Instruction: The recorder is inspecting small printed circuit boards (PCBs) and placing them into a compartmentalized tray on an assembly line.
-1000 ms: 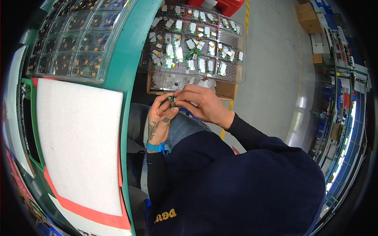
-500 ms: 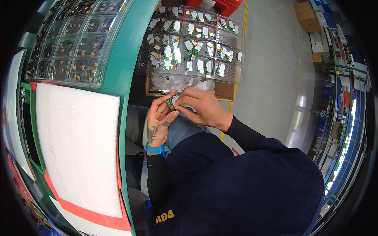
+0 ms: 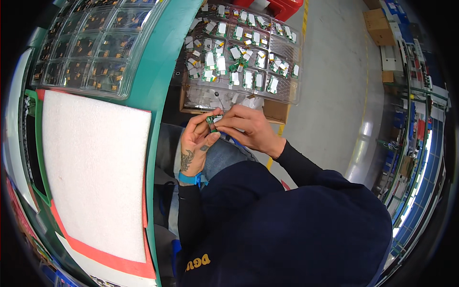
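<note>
My left hand (image 3: pixel 195 140) holds a small green circuit board (image 3: pixel 212 124) between thumb and fingers, above my lap. A thin dark wire with a round black end (image 3: pixel 217 94) sticks up beyond the board. From the right, my right hand (image 3: pixel 251 129) has its thumb and fingertips pinched together at the board's right edge. A pale piece (image 3: pixel 218 118) shows beside those fingertips. What they grip is hidden. Just past my hands lies a clear compartment tray (image 3: pixel 285 48) with several green boards bearing white rectangular parts (image 3: pixel 248 79).
An open cardboard box (image 3: pixel 276 111) stands under the tray, with clear plastic in it. On the green bench (image 3: pixel 160 52) to my left are a clear tray of dark small parts (image 3: pixel 107 71) and a white foam sheet (image 3: pixel 95 177). A red bin (image 3: pixel 284 7) sits behind; shelving (image 3: pixel 406 119) lines the right.
The tray and bench appear slightly shifted in view. Both hands stay at the board, which is tilted a little differently, and the right fingertips have shifted slightly along its edge.
</note>
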Tool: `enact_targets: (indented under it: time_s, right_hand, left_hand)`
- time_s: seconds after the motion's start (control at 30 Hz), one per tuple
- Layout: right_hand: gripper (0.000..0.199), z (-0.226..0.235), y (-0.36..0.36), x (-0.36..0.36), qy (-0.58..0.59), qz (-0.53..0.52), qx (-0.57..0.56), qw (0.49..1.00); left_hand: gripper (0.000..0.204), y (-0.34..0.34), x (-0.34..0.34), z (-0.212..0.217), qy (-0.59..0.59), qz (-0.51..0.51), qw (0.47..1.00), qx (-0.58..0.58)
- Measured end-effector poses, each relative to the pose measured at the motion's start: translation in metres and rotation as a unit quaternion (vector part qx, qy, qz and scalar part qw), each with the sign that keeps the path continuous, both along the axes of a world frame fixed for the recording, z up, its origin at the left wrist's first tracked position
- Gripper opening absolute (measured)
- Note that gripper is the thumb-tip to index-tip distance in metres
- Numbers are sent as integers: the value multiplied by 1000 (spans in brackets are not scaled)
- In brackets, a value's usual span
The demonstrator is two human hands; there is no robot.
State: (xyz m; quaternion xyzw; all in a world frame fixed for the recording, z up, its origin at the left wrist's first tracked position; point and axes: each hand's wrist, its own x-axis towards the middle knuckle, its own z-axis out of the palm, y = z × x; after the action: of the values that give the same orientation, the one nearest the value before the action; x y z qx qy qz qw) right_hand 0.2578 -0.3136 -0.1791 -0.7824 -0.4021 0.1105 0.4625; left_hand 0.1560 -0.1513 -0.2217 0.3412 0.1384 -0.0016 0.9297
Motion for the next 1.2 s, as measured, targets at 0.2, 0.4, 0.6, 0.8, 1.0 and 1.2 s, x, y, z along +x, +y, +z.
enact_targets:
  time_s: [0.2,0.4,0.6,0.8,1.0,1.2]
  right_hand:
    - [14,4,3,4,25,4,-10,1000]
    - [13,2,1,6,93,13,23,995]
    - [11,7,0,10,137,23,0,990]
    - [13,5,1,11,105,22,14,994]
    - [16,9,1,7,53,8,-37,998]
    - [17,9,-1,6,56,8,-45,997]
  left_hand:
    - [56,0,-2,-2,7,3,1000,5]
    - [55,1,-1,2,29,-5,999,-19]
    - [54,2,-4,0,32,-11,999,1]
    - [55,1,-1,0,30,-15,999,1]
    - [56,0,0,0,24,-1,1000,4]
    - [55,-1,2,1,12,5,999,30]
